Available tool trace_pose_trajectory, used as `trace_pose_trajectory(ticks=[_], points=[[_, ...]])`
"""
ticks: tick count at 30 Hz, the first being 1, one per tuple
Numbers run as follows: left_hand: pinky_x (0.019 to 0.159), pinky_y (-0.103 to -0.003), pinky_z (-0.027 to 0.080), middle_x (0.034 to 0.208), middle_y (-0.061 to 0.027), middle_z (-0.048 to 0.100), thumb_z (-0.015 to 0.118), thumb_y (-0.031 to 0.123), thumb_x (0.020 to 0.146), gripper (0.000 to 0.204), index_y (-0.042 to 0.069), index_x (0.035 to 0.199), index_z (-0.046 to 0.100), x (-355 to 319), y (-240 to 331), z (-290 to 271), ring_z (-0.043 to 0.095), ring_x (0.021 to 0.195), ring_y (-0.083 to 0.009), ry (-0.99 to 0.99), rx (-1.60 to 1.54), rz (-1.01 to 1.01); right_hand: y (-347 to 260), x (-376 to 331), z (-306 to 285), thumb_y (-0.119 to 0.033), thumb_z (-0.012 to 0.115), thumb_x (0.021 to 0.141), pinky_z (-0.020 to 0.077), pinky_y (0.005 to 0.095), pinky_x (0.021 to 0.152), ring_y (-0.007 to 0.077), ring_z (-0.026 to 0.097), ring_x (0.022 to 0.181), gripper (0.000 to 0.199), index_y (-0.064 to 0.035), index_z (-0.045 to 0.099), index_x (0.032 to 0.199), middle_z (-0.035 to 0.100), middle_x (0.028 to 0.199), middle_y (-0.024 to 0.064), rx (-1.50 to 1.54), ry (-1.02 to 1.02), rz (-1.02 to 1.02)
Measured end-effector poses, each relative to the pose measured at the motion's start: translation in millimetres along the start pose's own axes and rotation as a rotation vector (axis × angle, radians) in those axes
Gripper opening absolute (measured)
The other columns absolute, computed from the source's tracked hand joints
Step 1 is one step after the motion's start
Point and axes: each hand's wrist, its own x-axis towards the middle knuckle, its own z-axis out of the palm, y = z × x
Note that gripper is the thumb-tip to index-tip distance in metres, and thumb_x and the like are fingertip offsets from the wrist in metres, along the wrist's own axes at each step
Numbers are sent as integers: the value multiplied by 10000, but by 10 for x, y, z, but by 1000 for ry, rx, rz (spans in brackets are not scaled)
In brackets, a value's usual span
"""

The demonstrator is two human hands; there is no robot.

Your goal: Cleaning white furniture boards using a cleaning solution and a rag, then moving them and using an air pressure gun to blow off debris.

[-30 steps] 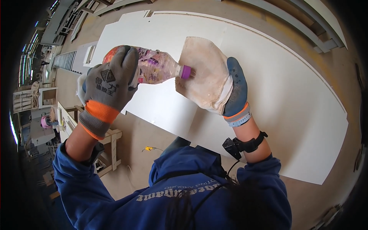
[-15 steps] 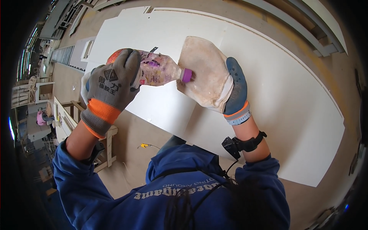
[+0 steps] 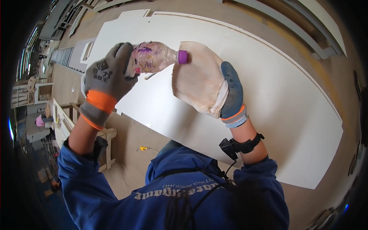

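Observation:
My left hand (image 3: 109, 73), in a grey glove with an orange cuff band, wraps round the base of a clear plastic bottle (image 3: 153, 57). The bottle has a worn pink and purple label and lies nearly level, its purple cap (image 3: 182, 56) pointing right. That cap is just over the upper left part of a stained beige cloth pad (image 3: 197, 78); whether they touch I cannot tell. My right hand (image 3: 233, 92), gloved with a dark blue palm, grips the pad's right edge, thumb on top; its other fingers are hidden beneath.
Below both hands lies a large white panel (image 3: 276, 119). A small thin item (image 3: 152, 75) rests on it under the bottle. A yellow-ended tool (image 3: 144, 148) with a cord is on the floor before me. Wooden framing (image 3: 109, 134) stands at the left, long grey beams (image 3: 283, 28) at the far right.
The bottle's cap end has risen away from me, so the bottle is now closer to level. The pad and my right hand have shifted slightly left and nearer.

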Motion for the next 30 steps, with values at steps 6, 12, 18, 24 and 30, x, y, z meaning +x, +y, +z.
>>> trace_pose_trajectory(ticks=[6,12,18,24,30], points=[[845,-329,509,1058,-167,663,834,250,629,667,-25,1179,576,-35,403,690,653,936,-210,-62,-811,-304,-70,8,-269,-465,447,913,351,448,1076,297,460,1261,669,-69,319,1437,439,1400,145,129,94,-22],[830,-327,515,1033,-155,668,832,259,649,682,-53,1194,566,61,497,1958,639,915,-180,159,-1363,-661,-734,26,-533,-447,326,961,277,491,1109,281,405,1316,609,-67,326,1438,418,1434,116,-158,222,-278],[902,-324,450,1078,-142,651,829,246,646,702,-53,1215,545,577,755,2470,603,990,-213,404,-1389,-740,-2061,345,-1240,-307,416,959,290,340,1098,193,392,1316,496,-33,424,1373,446,1406,119,-1568,511,-650],[875,-318,464,1084,-115,641,812,213,661,633,5,1202,556,709,758,2337,602,965,-200,445,-1384,-697,-1542,922,-1711,-389,479,901,155,486,1137,288,299,1364,538,-138,418,1372,414,1405,152,-2805,498,-455],[868,-323,473,1025,-128,649,816,238,686,599,-11,1170,567,305,685,2569,612,961,-199,474,-1297,-758,-556,413,-1303,-409,528,855,124,456,1158,298,244,1395,566,-191,426,1367,348,1468,109,-2752,-10,55]])
